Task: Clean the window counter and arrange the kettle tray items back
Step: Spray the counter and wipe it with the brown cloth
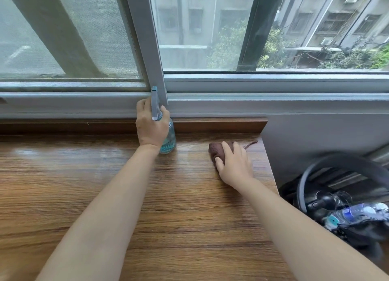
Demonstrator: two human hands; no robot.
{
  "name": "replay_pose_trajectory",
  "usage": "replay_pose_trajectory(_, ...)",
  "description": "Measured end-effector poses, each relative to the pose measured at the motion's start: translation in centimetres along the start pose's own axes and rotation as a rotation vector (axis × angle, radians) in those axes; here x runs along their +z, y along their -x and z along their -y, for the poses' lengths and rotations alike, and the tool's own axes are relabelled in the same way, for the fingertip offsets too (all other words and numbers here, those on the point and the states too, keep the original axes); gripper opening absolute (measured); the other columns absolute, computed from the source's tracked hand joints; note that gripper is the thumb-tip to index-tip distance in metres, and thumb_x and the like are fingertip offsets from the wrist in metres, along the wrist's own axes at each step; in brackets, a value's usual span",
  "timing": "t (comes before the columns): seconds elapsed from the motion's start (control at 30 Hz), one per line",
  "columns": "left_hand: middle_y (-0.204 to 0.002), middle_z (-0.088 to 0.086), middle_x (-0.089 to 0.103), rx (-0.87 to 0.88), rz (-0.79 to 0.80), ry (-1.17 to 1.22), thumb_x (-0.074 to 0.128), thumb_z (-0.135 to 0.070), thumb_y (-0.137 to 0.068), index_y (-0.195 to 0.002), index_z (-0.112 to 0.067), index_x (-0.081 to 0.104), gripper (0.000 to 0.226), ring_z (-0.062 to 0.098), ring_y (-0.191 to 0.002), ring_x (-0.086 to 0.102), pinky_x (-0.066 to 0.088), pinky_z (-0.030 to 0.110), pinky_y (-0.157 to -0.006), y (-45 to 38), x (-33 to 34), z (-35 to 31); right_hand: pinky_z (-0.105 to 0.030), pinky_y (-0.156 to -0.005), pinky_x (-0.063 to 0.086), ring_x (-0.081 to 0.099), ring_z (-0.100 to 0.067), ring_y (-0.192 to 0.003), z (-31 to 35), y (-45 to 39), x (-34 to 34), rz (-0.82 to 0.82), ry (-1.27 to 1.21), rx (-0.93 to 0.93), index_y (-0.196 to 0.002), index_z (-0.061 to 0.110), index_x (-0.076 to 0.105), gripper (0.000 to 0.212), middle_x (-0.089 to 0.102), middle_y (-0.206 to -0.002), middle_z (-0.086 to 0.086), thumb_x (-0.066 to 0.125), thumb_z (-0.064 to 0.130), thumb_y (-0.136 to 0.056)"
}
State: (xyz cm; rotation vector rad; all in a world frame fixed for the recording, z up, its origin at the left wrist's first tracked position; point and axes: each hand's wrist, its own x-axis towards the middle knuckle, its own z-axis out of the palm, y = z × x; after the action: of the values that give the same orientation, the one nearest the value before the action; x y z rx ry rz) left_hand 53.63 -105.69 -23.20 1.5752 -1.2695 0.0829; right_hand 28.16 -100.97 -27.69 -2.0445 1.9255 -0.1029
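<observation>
Now left hand [152, 126] grips spray bottle [169, 139], right hand [234, 164] presses cloth [217, 150] on counter [84, 186].

No legible text, brand, number or sign anywhere. Label on plastic bottle [355, 214], lower right of the frame, is too blurred to read.

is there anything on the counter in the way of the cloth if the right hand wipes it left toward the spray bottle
Nothing visible lies between them. The right hand presses the brown cloth on the wooden counter, and bare wood runs from it to the spray bottle. The left hand holds that bottle standing on the counter, so it is the first obstacle.
</observation>
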Motion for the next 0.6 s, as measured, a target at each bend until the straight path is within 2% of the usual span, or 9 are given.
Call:
replay_pose_trajectory(0.1,-0.103,0.021,0.059,-0.049,-0.047,-0.030,0.064,-0.016,-0.093,-0.108,0.003,0.064,0.024,0.025,-0.088,0.056,0.044,0.019,-0.081,-0.4,-1.4,0.9,-0.049,-0.118,0.026,0.026,-0.037,-0.145,0.4,-0.6,0.1,-0.034,-0.015,0.030,-0.153,0.028,0.032,0.055,0.027,-0.160,-0.016,0.045,0.047,-0.103)
replay_pose_trajectory(0.17,-0.106,0.016,0.059,-0.151,-0.002,-0.031,0.066,-0.031,-0.095,-0.114,-0.003,0.062,0.034,0.025,-0.089,0.057,0.051,0.034,-0.085,-0.7,-2.6,1.4,-0.050,-0.113,0.031,0.033,-0.040,-0.137,1.8,-1.7,0.5,-0.083,-0.021,0.105,-0.144,0.026,0.039,0.046,0.034,-0.153,-0.018,0.047,0.045,-0.102)
replay_pose_trajectory(0.27,-0.121,0.011,0.061,-0.246,0.167,-0.191,0.063,-0.070,-0.088,-0.137,-0.014,0.050,0.076,0.033,-0.113,0.058,0.047,0.051,-0.099,-1.1,-3.9,1.7,-0.052,-0.109,0.032,0.040,-0.045,-0.129,5.5,-3.4,1.2,-0.092,-0.028,0.219,-0.124,0.023,0.048,0.033,0.042,-0.145,-0.025,0.051,0.046,-0.101)
replay_pose_trajectory(0.33,-0.143,0.012,0.054,-0.355,0.274,-0.265,0.060,-0.087,-0.075,-0.153,-0.017,0.032,0.109,0.036,-0.133,0.049,0.039,0.057,-0.108,-1.2,-4.9,1.1,-0.052,-0.107,0.032,0.042,-0.045,-0.126,8.1,-4.4,1.8,-0.071,-0.016,0.187,-0.124,0.022,0.052,0.034,0.044,-0.142,-0.025,0.051,0.048,-0.101)
replay_pose_trajectory(0.4,-0.155,0.014,0.043,-0.488,0.321,-0.288,0.060,-0.095,-0.065,-0.159,-0.016,0.021,0.129,0.037,-0.143,0.040,0.032,0.059,-0.112,-0.5,-6.3,0.5,-0.051,-0.105,0.033,0.043,-0.044,-0.124,10.1,-4.8,2.5,-0.066,0.008,0.130,-0.127,0.023,0.054,0.038,0.046,-0.140,-0.023,0.048,0.050,-0.102)
replay_pose_trajectory(0.5,-0.155,0.013,0.042,-0.544,0.274,-0.313,0.066,-0.088,-0.068,-0.158,-0.014,0.022,0.124,0.035,-0.144,0.038,0.031,0.060,-0.113,2.5,-8.7,0.1,-0.050,-0.106,0.032,0.042,-0.043,-0.125,11.6,-3.6,3.5,-0.079,0.086,-0.026,-0.141,0.025,0.046,0.046,0.041,-0.146,-0.023,0.042,0.050,-0.102)
replay_pose_trajectory(0.6,-0.148,0.009,0.048,-0.528,0.190,-0.288,0.068,-0.072,-0.080,-0.154,-0.015,0.031,0.100,0.031,-0.138,0.043,0.031,0.057,-0.112,6.8,-11.2,-0.8,-0.049,-0.108,0.032,0.040,-0.042,-0.128,11.7,-1.0,3.6,-0.019,0.141,-0.207,-0.153,0.028,0.033,0.056,0.037,-0.151,-0.021,0.040,0.050,-0.102)
